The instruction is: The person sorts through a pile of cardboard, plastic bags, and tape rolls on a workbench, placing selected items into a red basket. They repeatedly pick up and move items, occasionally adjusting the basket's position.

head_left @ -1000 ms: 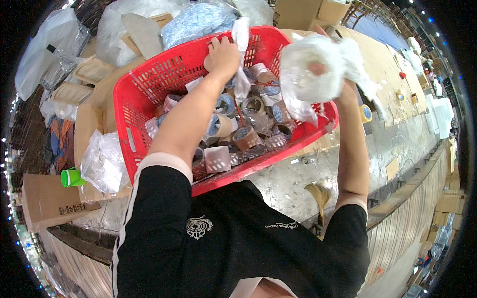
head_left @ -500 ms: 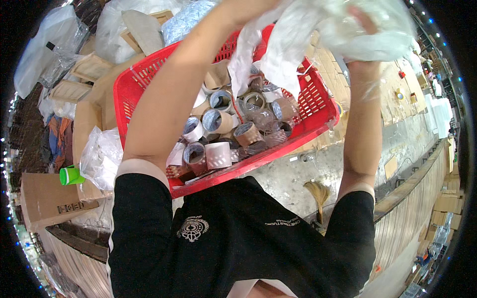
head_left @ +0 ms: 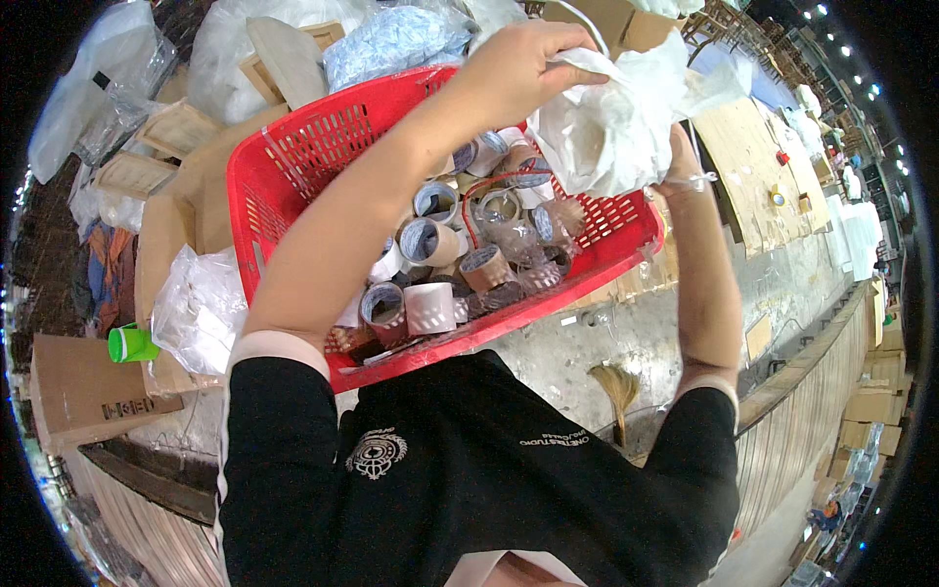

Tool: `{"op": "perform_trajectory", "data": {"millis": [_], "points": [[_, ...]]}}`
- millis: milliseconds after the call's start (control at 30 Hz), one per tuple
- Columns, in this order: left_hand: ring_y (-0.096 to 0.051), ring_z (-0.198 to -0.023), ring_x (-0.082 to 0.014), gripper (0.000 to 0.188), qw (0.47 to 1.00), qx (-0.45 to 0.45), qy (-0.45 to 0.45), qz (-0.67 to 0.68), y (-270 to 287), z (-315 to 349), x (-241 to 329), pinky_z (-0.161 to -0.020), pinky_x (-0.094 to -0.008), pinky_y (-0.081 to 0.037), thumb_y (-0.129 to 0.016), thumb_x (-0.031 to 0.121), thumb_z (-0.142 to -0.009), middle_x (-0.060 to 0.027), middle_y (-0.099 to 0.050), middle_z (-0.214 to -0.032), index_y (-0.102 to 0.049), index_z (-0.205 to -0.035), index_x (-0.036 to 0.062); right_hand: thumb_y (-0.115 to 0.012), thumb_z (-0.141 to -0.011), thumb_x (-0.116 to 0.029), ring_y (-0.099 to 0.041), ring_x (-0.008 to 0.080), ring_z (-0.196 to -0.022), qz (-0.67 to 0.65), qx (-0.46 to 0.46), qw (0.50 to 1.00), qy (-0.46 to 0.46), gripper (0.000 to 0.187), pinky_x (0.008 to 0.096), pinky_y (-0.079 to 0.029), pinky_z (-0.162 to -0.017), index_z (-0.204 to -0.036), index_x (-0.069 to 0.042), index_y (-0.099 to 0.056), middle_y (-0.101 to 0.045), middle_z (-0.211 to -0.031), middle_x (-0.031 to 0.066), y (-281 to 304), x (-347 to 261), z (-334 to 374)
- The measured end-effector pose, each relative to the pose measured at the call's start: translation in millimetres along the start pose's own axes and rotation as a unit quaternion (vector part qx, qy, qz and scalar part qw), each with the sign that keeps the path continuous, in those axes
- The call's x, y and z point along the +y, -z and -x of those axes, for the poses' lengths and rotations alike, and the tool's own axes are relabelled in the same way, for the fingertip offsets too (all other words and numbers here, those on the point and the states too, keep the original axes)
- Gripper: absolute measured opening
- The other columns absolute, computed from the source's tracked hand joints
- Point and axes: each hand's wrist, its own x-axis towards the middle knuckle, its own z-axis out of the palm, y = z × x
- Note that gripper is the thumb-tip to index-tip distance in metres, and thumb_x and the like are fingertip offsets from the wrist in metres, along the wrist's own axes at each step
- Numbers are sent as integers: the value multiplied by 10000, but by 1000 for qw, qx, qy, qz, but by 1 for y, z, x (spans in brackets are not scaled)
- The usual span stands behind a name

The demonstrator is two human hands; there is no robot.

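Above the far right part of a red plastic basket (head_left: 323, 147), I hold up a crumpled white plastic sheet (head_left: 611, 127) between my hands. My left hand (head_left: 533, 73) pinches its upper left edge between thumb and fingers. At its right side my right hand (head_left: 677, 161) grips the bunched plastic, its fingers mostly hidden behind the folds. A thin clear strip lies across the right wrist. Inside the basket are several tape rolls (head_left: 430, 241), brown, white and clear, some worn down near their cores. A thin red strand (head_left: 469, 210) curves over them.
Behind the basket lie a bluish plastic bag (head_left: 396, 47) and clear wrapping. Cardboard boxes (head_left: 88, 386), a clear bag (head_left: 201, 313) and a green cup (head_left: 132, 343) are at left. A straw broom (head_left: 618, 391) is on the floor at right, near a slatted wooden surface (head_left: 802, 411).
The white plastic has come down and left, gathered from hanging strips into a bundle. My left hand now shows pinching it, and my right hand has lowered slightly. The basket looks unmoved.
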Motion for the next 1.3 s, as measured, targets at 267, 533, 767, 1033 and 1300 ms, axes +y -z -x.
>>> {"op": "perform_trajectory", "data": {"millis": [267, 533, 767, 1033, 1300], "points": [[-565, -1366, -217, 879, 772, -26, 253, 583, -33, 41, 17, -1112, -379, -505, -806, 418, -939, -147, -548, -1503, -367, -1589, 21, -652, -922, -593, -498, 334, -1451, -221, -12, 968, 119, 895, 498, -429, -1208, -1608, -92, -372, -483, -1600, 162, 0, 34, 7], [-655, -1195, -177, 663, 802, -82, 259, 531, -2, 57, 33, -1038, -329, -537, -791, 270, -913, -80, -664, -1364, -553, -1486, 35, -821, -856, -227, -642, 312, -1242, 663, 135, 631, 381, 606, 457, -491, -1101, -1372, 14, -617, -679, -1341, 183, 54, 79, -8], [-683, -1158, -244, 814, 960, -165, 133, 183, 35, 70, 40, -996, -356, -531, -918, 316, -723, -174, -715, -1260, -587, -1410, 32, -679, -945, -481, -523, 384, -1395, 214, 218, 894, 328, 776, 535, -459, -1157, -1545, -40, -458, -510, -1554, 178, -19, 124, 70], [-680, -1098, -404, 753, 981, -83, 131, 114, 105, 154, 102, -986, -461, -525, -897, 290, -684, -226, -690, -1172, -615, -1359, 112, -619, -925, -704, -485, 374, -1428, -128, 146, 974, 117, 962, 555, -396, -1200, -1584, -43, -384, -464, -1584, 183, -150, 120, 153], [-618, -1044, -377, 798, 982, 162, -12, -99, 235, 299, 167, -835, -449, -522, -875, 205, -671, -151, -584, -1087, -546, -1398, 172, -643, -945, -558, -566, 353, -1351, -43, 74, 994, 68, 841, 522, -467, -1140, -1553, -24, -414, -534, -1512, 176, -337, 126, 198]]}}
